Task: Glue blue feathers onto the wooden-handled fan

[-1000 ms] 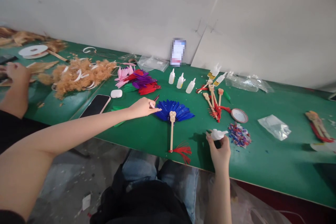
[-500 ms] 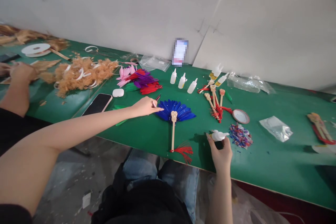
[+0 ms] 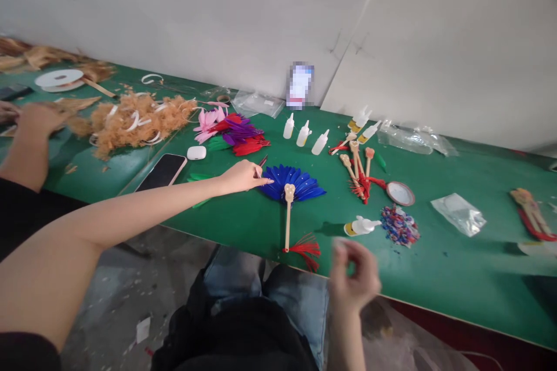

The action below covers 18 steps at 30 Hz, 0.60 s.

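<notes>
A blue feather fan (image 3: 297, 182) with a pale wooden handle (image 3: 288, 220) and a red tassel (image 3: 307, 251) lies on the green table. My left hand (image 3: 244, 177) is at the fan's left edge, its fingers closed on dark, thin tweezers (image 3: 263, 161). Off the table's front edge, to the right of the tassel, my right hand (image 3: 354, 272) is blurred, with thumb and fingers curled into a ring; whether it holds anything is hidden. Just beyond it a white glue bottle (image 3: 361, 225) lies on its side, beside a pile of small coloured gems (image 3: 398, 225).
Three upright bottles (image 3: 303, 134) and a lit phone (image 3: 300, 86) stand at the back. Loose feathers (image 3: 237, 130), a dark phone (image 3: 162, 173) and tan frills (image 3: 139, 122) lie left. Wooden handles (image 3: 355, 165) lie right. Another person's hands (image 3: 39, 119) are far left.
My right hand has let go of the glue bottle and drawn back toward me. The bottle now lies free on the table. My left hand has hardly moved.
</notes>
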### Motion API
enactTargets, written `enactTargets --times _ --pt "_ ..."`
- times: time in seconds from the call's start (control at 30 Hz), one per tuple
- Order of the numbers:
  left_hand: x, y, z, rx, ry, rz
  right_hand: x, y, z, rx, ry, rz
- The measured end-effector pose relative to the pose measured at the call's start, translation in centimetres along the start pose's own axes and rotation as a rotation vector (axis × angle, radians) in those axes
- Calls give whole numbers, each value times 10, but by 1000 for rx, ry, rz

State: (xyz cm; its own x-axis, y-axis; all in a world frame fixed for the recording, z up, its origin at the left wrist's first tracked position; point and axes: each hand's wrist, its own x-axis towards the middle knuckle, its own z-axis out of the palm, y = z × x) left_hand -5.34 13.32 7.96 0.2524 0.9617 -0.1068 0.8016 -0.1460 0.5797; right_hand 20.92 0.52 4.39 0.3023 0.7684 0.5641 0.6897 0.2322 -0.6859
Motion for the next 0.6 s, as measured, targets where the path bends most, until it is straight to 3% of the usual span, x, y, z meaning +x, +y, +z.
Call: enactTargets --times 0.07,0.1,0.17,0.33,0.6 --pt "0 0 1 -1 4 -9 -3 -35 19 45 -586 -71" --pt "1 0 1 -2 6 -8 -3 -51 31 -9 -764 -105" --pt "1 -1 2 -5 13 0 0 -75 57 -214 -963 -154" --pt "3 -2 3 3 20 21 13 -96 95 -457 -1124 -192" --pt "3 -2 1 -14 36 30 16 -86 105 -468 -1111 -199"
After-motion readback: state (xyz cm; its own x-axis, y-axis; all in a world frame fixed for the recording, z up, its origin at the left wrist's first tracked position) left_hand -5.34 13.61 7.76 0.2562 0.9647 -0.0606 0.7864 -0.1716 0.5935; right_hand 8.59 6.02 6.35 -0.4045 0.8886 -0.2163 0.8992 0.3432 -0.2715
